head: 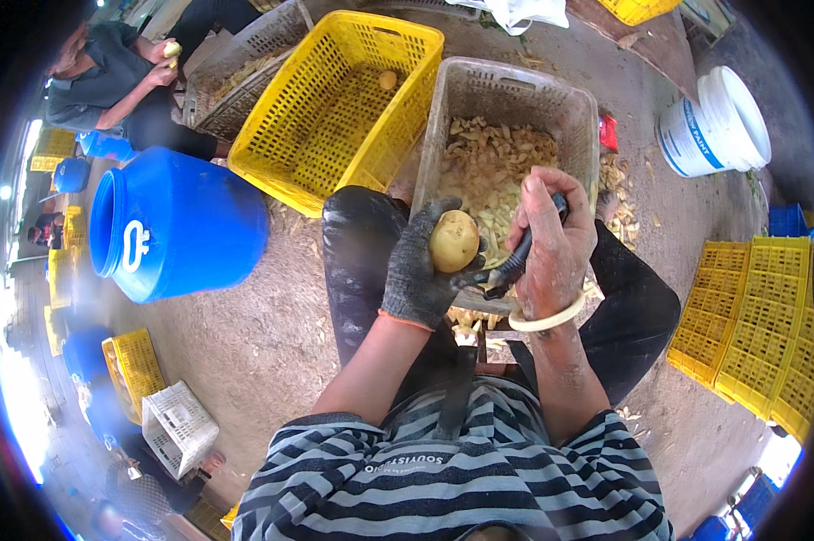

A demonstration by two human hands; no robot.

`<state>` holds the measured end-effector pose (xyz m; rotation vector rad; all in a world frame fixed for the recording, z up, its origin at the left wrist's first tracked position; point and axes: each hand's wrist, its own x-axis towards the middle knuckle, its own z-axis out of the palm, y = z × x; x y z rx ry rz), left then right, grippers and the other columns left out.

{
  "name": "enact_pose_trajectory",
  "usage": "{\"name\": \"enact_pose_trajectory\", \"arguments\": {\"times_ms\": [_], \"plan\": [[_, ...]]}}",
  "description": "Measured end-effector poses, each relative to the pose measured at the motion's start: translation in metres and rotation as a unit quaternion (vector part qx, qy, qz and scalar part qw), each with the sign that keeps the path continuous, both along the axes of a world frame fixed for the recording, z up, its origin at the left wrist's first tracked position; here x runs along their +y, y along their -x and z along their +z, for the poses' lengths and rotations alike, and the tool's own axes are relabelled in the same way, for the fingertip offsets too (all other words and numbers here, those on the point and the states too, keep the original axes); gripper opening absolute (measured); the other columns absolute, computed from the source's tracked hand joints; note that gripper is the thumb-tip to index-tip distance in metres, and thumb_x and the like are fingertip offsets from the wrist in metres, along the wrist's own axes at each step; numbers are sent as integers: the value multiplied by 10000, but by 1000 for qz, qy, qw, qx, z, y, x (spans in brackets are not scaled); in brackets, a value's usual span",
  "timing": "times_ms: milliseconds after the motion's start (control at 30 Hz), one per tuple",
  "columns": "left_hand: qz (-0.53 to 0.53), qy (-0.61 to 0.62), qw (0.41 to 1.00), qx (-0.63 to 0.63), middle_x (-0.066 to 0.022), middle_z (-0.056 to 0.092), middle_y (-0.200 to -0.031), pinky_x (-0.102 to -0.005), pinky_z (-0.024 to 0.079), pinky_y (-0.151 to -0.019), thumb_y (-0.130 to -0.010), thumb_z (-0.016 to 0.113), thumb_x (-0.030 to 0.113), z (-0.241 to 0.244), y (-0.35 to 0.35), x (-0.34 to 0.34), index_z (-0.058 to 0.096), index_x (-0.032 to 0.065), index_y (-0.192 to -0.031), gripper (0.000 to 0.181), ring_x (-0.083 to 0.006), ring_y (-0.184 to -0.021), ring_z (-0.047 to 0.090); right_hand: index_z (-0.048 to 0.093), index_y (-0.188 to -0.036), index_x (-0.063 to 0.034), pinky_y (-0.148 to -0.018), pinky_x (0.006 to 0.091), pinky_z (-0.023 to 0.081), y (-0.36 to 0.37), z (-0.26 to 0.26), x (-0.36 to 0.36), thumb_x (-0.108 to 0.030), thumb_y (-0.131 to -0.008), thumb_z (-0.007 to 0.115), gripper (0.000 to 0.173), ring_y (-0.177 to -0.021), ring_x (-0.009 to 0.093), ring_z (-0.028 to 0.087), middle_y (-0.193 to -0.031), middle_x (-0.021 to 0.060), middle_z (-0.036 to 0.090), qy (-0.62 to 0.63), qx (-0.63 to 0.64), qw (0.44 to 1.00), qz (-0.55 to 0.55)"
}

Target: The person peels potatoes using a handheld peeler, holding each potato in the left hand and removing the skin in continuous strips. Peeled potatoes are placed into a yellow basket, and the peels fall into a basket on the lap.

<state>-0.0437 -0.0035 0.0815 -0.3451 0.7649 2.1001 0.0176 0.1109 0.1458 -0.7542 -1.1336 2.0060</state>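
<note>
My left hand (pixel 417 270), in a dark grey knit glove, holds a round, pale yellow-brown potato (pixel 454 241) over the near end of a grey plastic crate (pixel 515 76). Bare and dusted with dirt, my right hand (pixel 555 237) grips a black-handled peeler (pixel 513 265), whose head is close below the potato. A pale bangle circles my right wrist. Beneath both hands, brown and pale yellow peelings (pixel 498 152) cover the crate's bottom. Whether the peeler's blade touches the potato is hard to tell.
A yellow crate (pixel 407 30) with one potato (pixel 388 80) inside stands beyond my left knee. Left of it lies a blue barrel (pixel 197 226); a co-worker (pixel 102 88) sits behind. Stacked yellow crates (pixel 758 318) and a white bucket (pixel 694 138) stand at the right. Peelings litter the floor.
</note>
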Motion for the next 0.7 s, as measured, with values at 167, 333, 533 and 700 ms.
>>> {"name": "enact_pose_trajectory", "arguments": {"times_ms": [167, 333, 533, 700], "plan": [[4, 78, 997, -17, -85, 619, -1039, -348, 535, -782, -925, 525, 281, 3, -26, 9, 537, 76, -1181, 328, -210, -932, 618, 576, -936, -22, -420, 222, 401, 6, -9, 3, -127, -843, 655, 161, -457, 83, 486, -698, 26, 538, -41, -51, 997, -40], [-13, 109, 988, 104, -40, 594, -1050, -283, 491, -827, -960, 508, 196, -3, -41, 11, 589, 48, -1134, 243, -126, -969, 567, 576, -893, -25, -400, 230, 371, 3, -39, 19, -120, -841, 656, 135, -440, 83, 467, -648, 18, 528, 18, -73, 997, -22], [1, 181, 943, 279, -41, 611, -1012, -264, 444, -866, -952, 528, 151, -24, -51, 20, 610, 34, -1093, 200, -111, -940, 557, 580, -896, -32, -410, 226, 368, -3, -68, 46, -131, -848, 657, 135, -447, 93, 472, -606, 13, 518, 60, -51, 996, -41], [-117, 159, 949, 245, -128, 587, -1168, -373, 459, -931, -906, 519, 159, -13, -82, 7, 522, 29, -1198, 320, -252, -1144, 542, 537, -983, -24, -410, 243, 374, -19, -130, 130, -202, -881, 639, 230, -454, 105, 469, -600, 17, 502, -42, -80, 984, -156]]}}
